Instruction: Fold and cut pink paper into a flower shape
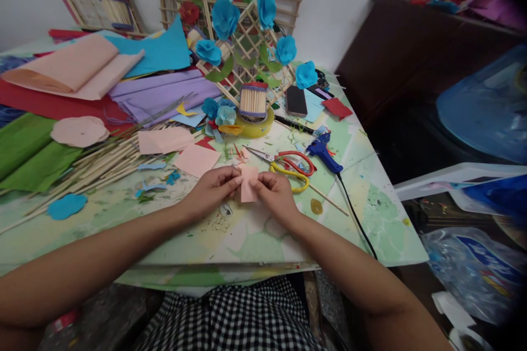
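A small piece of pale pink paper is held upright between my two hands, above the table's front half. My left hand pinches its left edge, and my right hand pinches the right edge. Just beyond my right hand lie scissors with one red and one yellow handle, blades pointing left. Flat pink paper squares rest beyond my left hand. A blue glue gun with a black cord lies farther right.
A lattice of sticks with blue paper flowers stands at the back. Left are thin sticks, purple paper and green paper. A phone lies back right. The table's right edge borders a dark cabinet.
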Motion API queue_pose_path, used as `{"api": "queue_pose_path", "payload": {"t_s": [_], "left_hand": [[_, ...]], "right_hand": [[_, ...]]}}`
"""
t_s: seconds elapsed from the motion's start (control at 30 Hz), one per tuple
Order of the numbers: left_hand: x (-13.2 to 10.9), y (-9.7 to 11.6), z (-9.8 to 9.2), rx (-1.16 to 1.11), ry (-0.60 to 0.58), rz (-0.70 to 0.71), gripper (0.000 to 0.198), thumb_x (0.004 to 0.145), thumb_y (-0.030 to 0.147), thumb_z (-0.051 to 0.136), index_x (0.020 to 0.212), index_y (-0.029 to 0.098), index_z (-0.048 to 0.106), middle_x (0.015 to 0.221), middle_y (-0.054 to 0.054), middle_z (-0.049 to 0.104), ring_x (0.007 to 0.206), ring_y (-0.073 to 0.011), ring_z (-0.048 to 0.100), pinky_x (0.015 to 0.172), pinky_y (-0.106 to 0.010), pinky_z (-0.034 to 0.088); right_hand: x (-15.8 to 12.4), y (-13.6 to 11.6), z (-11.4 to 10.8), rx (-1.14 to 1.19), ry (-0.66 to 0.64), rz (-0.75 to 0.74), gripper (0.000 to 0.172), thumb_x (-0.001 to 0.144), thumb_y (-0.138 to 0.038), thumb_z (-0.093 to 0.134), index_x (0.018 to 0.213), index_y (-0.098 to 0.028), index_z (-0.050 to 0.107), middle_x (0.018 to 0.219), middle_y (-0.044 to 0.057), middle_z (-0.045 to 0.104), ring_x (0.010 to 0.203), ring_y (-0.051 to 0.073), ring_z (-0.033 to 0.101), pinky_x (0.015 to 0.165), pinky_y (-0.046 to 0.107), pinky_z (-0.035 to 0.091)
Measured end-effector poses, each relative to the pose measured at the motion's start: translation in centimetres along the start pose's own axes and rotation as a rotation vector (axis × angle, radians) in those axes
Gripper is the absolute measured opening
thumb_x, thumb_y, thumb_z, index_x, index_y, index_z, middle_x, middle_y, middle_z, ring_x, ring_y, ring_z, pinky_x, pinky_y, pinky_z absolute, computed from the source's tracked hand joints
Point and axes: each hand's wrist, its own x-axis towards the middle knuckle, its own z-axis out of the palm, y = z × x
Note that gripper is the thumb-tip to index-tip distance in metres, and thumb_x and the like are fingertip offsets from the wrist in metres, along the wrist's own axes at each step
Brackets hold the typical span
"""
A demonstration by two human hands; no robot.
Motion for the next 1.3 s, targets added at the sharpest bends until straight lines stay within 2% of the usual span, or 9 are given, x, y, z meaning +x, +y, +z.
{"api": "queue_pose_path", "payload": {"t_s": [0.2,0.4,0.53,0.63,0.77,0.93,1.23,1.3], "left_hand": [[-0.2,0.0,0.1,0.042,-0.009,0.014,0.026,0.086,0.038,0.048,0.074,0.016,0.054,0.061,0.004,0.046,0.058,-0.0111,0.042,0.053,-0.022,0.032],[-0.3,0.7,-0.1,0.094,-0.077,0.085,0.033,0.088,0.043,0.042,0.074,0.016,0.055,0.066,0.002,0.05,0.064,-0.0126,0.046,0.06,-0.024,0.036],[-0.3,0.2,0.1,0.134,-0.082,0.068,0.029,0.085,0.043,0.049,0.081,0.016,0.059,0.071,0.001,0.054,0.066,-0.013,0.047,0.059,-0.024,0.036],[-0.2,-0.4,0.2,0.145,-0.058,0.062,0.029,0.084,0.042,0.051,0.075,0.016,0.059,0.068,0.002,0.053,0.065,-0.0129,0.047,0.057,-0.023,0.036],[-0.1,-0.4,0.2,0.09,-0.054,0.062,0.031,0.086,0.041,0.048,0.07,0.015,0.057,0.064,0.002,0.05,0.062,-0.0125,0.045,0.056,-0.023,0.035],[-0.1,0.1,0.0,0.061,-0.026,0.012,0.03,0.086,0.039,0.048,0.068,0.016,0.054,0.06,0.003,0.045,0.057,-0.0113,0.043,0.054,-0.023,0.033],[-0.1,0.2,0.0,0.001,0.002,-0.035,0.029,0.085,0.041,0.05,0.069,0.016,0.053,0.058,0.004,0.044,0.053,-0.0104,0.042,0.05,-0.022,0.031],[-0.1,0.0,0.0,-0.038,0.012,-0.033,0.024,0.083,0.039,0.053,0.078,0.016,0.056,0.062,0.004,0.049,0.057,-0.0108,0.046,0.051,-0.022,0.033]], "right_hand": [[0.0,-0.1,0.0,-0.127,0.051,-0.017,0.025,0.07,-0.033,0.058,0.053,-0.018,0.049,0.05,-0.004,0.04,0.048,0.008,0.034,0.045,0.021,0.027],[-0.2,-0.2,0.2,-0.287,0.095,-0.072,0.032,0.068,-0.031,0.062,0.048,-0.019,0.039,0.046,-0.006,0.036,0.046,0.007,0.031,0.044,0.021,0.024],[-0.6,-0.4,0.5,-0.382,0.043,-0.128,0.029,0.072,-0.027,0.058,0.049,-0.018,0.043,0.048,-0.004,0.043,0.046,0.007,0.035,0.046,0.021,0.027],[-0.7,-0.6,0.7,-0.401,0.012,-0.115,0.029,0.073,-0.025,0.056,0.049,-0.018,0.044,0.048,-0.004,0.046,0.047,0.007,0.038,0.047,0.021,0.028],[-0.5,-0.6,0.5,-0.307,-0.006,-0.038,0.027,0.07,-0.031,0.062,0.052,-0.017,0.048,0.048,-0.004,0.047,0.046,0.007,0.038,0.045,0.02,0.028],[-0.3,-0.1,0.1,-0.096,-0.078,-0.021,0.035,0.08,-0.043,0.052,0.059,-0.016,0.056,0.051,-0.003,0.045,0.049,0.008,0.039,0.047,0.021,0.03],[-0.2,-0.4,0.4,0.055,-0.033,0.077,0.019,0.069,-0.034,0.062,0.063,-0.016,0.059,0.056,-0.001,0.055,0.05,0.009,0.045,0.048,0.021,0.036],[-0.1,-0.4,0.4,0.068,-0.011,0.086,0.019,0.067,-0.034,0.065,0.063,-0.016,0.059,0.057,-0.001,0.056,0.05,0.009,0.046,0.049,0.021,0.037]]}}
